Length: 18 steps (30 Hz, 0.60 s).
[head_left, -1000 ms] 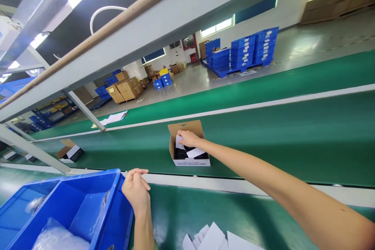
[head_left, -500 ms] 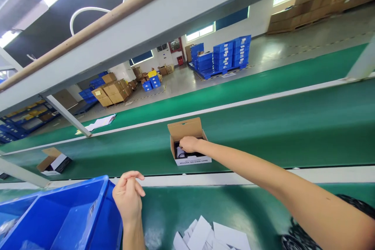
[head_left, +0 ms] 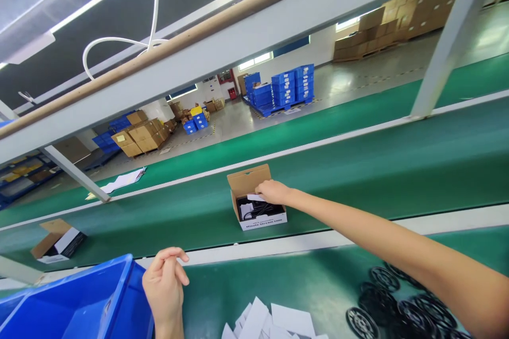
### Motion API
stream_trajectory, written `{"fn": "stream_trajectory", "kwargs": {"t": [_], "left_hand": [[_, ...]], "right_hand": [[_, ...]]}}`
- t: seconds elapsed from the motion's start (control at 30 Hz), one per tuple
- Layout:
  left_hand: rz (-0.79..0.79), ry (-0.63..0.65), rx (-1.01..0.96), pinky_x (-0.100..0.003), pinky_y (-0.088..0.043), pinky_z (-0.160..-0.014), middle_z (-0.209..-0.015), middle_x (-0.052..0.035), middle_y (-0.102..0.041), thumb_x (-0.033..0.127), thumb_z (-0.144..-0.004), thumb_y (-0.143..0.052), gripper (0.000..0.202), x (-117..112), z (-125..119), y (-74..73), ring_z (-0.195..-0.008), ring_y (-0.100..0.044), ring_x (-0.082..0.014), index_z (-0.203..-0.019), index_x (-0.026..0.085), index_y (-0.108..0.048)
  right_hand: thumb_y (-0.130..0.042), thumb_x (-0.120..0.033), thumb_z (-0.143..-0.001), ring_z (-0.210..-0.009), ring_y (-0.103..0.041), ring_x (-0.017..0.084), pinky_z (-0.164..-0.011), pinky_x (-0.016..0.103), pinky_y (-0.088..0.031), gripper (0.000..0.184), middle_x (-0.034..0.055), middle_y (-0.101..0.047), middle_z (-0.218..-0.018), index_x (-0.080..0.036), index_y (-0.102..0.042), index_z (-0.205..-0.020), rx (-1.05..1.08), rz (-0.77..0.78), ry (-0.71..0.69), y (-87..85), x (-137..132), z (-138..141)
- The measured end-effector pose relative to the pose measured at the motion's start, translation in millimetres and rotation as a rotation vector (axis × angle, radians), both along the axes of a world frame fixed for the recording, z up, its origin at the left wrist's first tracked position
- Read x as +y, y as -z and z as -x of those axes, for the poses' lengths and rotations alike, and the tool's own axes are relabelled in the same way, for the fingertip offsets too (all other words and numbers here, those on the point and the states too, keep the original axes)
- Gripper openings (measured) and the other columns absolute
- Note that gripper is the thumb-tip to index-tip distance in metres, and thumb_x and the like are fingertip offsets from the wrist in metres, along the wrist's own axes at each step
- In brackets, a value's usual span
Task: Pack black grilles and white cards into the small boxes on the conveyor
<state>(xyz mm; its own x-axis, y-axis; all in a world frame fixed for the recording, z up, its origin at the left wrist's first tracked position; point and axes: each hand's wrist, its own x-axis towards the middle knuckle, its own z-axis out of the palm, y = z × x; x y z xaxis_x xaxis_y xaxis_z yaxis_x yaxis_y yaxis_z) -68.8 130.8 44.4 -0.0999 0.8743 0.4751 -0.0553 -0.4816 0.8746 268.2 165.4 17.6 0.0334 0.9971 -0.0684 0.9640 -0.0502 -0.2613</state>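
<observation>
My right hand (head_left: 272,191) reaches far over the green belt (head_left: 377,175) to a small open cardboard box (head_left: 254,198). Its fingers are curled at the box's back rim, pressing on a white card (head_left: 254,197) inside. Black cable and another white card (head_left: 247,210) lie in the box. My left hand (head_left: 164,286) hovers near the corner of a blue plastic bin (head_left: 79,302), fingers loosely curled with the tips together; nothing shows in them.
A heap of white cards (head_left: 270,323) lies on the near green ledge, with several black coiled cables (head_left: 401,307) to its right. A second open box (head_left: 58,241) rides the belt at the left. Grey frame posts (head_left: 445,47) cross overhead. Papers (head_left: 121,181) lie on the far ledge.
My right hand pushed the white cards down into the box and shifted toward its back rim. The view swung right, bringing the black coils into sight. My left hand stayed by the bin.
</observation>
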Motion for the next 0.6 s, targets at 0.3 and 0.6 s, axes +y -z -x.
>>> {"fn": "stream_trajectory", "kwargs": {"t": [0.3, 0.6], "left_hand": [[-0.011, 0.055, 0.184, -0.023, -0.045, -0.044, -0.043, 0.0016, -0.058, 0.026, -0.072, -0.061, 0.012, -12.5, -4.1, 9.3, -0.034, -0.049, -0.0118, -0.069, 0.018, -0.069], [0.022, 0.141, 0.224, -0.025, -0.042, -0.036, -0.05, 0.0002, -0.062, 0.033, -0.079, -0.059, 0.018, -30.8, -21.9, 17.6, -0.035, -0.053, -0.0152, -0.072, 0.019, -0.069]], "right_hand": [[-0.059, -0.029, -0.096, -0.095, -0.06, 0.023, -0.084, 0.042, -0.05, 0.018, 0.009, -0.063, -0.103, -0.012, -0.062, -0.102, 0.058, 0.012, 0.245, 10.7, -7.2, 3.8], [-0.062, -0.028, -0.093, -0.097, -0.059, 0.024, -0.082, 0.042, -0.052, 0.023, 0.0087, -0.058, -0.113, -0.015, -0.059, -0.112, 0.146, 0.058, 0.269, 28.7, -13.1, -9.6]]}}
